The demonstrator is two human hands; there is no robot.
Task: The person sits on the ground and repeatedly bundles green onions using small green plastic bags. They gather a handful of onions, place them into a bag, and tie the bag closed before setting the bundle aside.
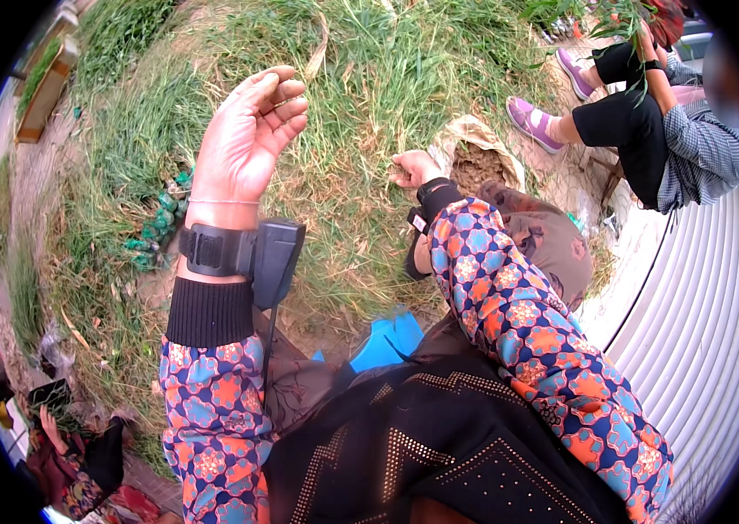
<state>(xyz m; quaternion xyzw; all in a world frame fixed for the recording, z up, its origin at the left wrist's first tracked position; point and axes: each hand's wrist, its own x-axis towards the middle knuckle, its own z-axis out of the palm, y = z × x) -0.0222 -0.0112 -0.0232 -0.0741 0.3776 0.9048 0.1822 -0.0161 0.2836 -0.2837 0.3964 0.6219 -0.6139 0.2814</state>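
Note:
My left hand (248, 134) is raised over the grass, palm turned inward and fingers loosely curled, with nothing in it. Loose cut grass (369, 98) covers the ground in front of me. To the right, my right hand (416, 169) is low beside the rim of a pale woven sack (513, 154), its fingers bent. Whether those fingers pinch anything is too small to tell. Clumpy brown soil (477, 167) lies in the sack's mouth. A row of small bundles wrapped in green plastic (163, 219) rests on the grass, left of my left wrist.
A person in purple shoes (533, 124) sits at the upper right, holding leafy green stems (628, 29). Ribbed pale metal sheeting (703, 295) runs down my right side. Blue plastic (385, 340) lies between my legs. A cardboard box (42, 98) stands far left; another person's hand (50, 426) shows lower left.

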